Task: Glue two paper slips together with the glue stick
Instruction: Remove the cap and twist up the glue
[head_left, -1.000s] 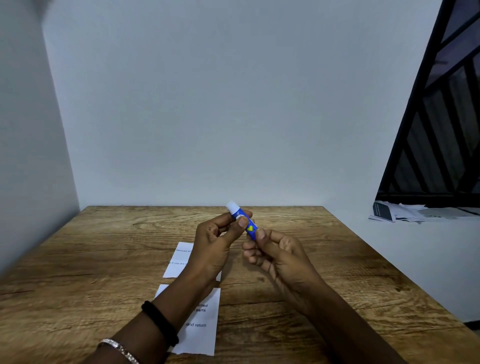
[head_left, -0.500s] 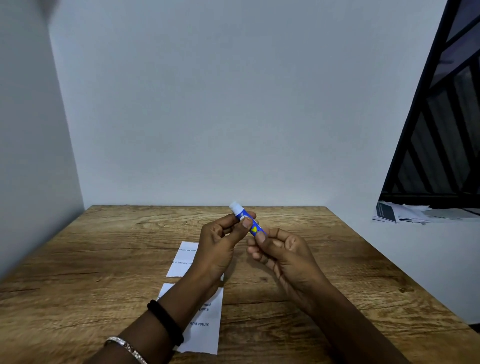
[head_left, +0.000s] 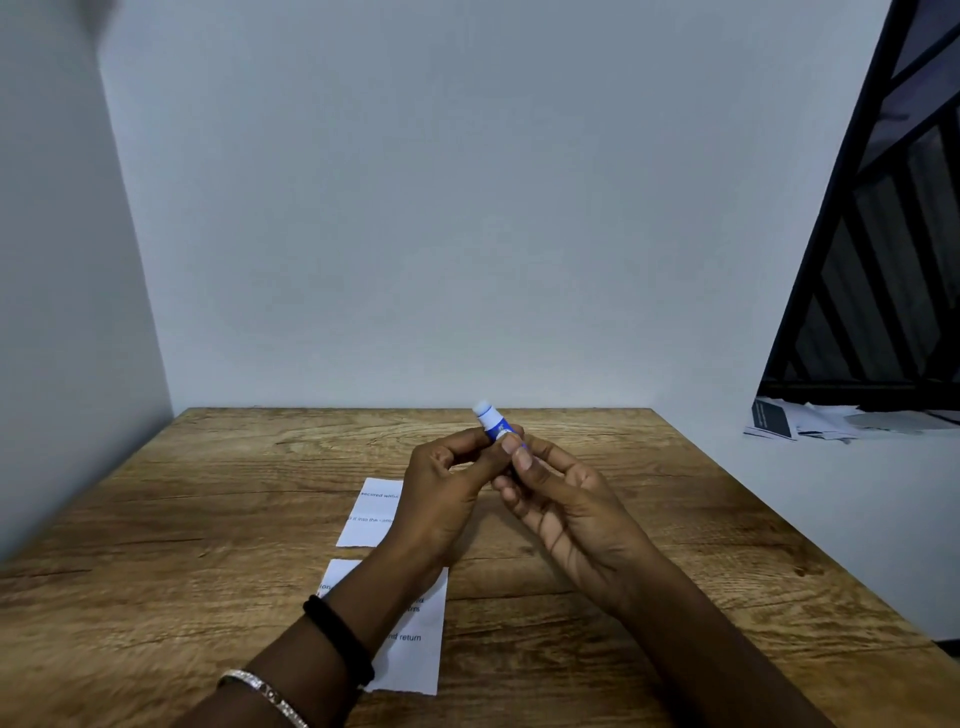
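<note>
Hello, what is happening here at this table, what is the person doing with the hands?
A person sits at a wooden table and holds a blue glue stick in both hands, above the table. The left hand and the right hand both pinch its body, and its white end points up and away. Two paper slips with printed text, the far slip and the near slip, lie flat and apart under the left arm. No glue is going on them yet.
</note>
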